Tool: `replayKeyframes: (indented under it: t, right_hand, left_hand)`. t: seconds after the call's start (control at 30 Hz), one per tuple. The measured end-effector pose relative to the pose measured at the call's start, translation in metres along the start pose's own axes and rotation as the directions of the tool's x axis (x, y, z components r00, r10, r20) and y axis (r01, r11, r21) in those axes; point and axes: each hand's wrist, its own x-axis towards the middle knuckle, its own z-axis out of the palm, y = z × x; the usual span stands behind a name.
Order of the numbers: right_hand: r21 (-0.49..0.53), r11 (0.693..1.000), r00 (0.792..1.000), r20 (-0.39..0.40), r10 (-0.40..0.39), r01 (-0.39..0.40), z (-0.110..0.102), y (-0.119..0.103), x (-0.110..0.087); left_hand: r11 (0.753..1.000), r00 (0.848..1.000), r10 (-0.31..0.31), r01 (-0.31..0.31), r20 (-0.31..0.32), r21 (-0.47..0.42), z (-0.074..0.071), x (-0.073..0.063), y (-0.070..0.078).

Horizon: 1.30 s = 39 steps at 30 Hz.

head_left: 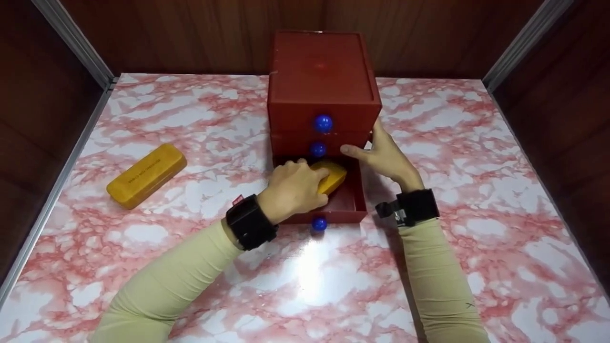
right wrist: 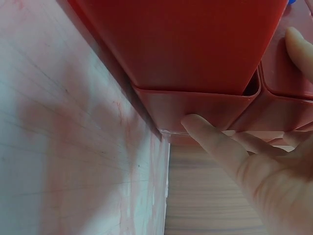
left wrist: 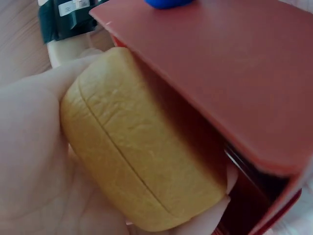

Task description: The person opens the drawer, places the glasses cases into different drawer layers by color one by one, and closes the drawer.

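My left hand (head_left: 293, 188) grips a yellow glasses case (head_left: 332, 178) over the pulled-out bottom drawer (head_left: 350, 204) of a red drawer cabinet (head_left: 321, 71). In the left wrist view, the case (left wrist: 142, 142) shows a seam along its end, with fingers wrapped beneath it, close to the drawer front. My right hand (head_left: 388, 155) rests against the cabinet's right side, thumb at the front by the middle drawer. From the right wrist, its straight fingers (right wrist: 215, 142) lie along the red side wall (right wrist: 190, 107).
Another yellow glasses case (head_left: 147, 176) lies on the marbled pink-white table (head_left: 190, 271), left of the cabinet. Each drawer front carries a blue round knob (head_left: 323, 124). Brown wood-look panels (head_left: 200, 35) enclose the table at the back and sides.
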Motion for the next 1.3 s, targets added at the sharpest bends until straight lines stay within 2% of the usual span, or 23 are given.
replayKeyframes:
  t: [0.33,0.57,0.87,1.1,1.3]
  right_hand:
    - [0.002,1.0,1.0,-0.002,0.015,-0.015,0.0,0.0,-0.001]
    - [0.001,1.0,1.0,-0.003,0.019,-0.019,0.0,0.0,-0.001]
    - [0.009,1.0,1.0,-0.001,0.009,-0.009,0.001,-0.001,0.0]
    - [0.002,1.0,1.0,0.005,0.003,-0.003,0.001,-0.001,-0.001]
    - [0.017,1.0,1.0,0.006,-0.003,0.003,0.0,0.0,-0.001]
  left_hand:
    - [0.992,0.994,-0.106,0.106,-0.016,0.06,0.003,0.014,0.017]
    - [0.986,0.986,-0.168,0.168,0.0,0.021,0.01,0.024,0.029]
    - [0.983,0.983,-0.182,0.182,0.012,-0.013,0.017,0.031,0.039]
    - [0.989,0.988,-0.149,0.148,0.035,0.026,0.022,0.035,0.044]
    - [0.991,0.99,-0.133,0.134,0.036,-0.015,0.024,0.035,0.045]
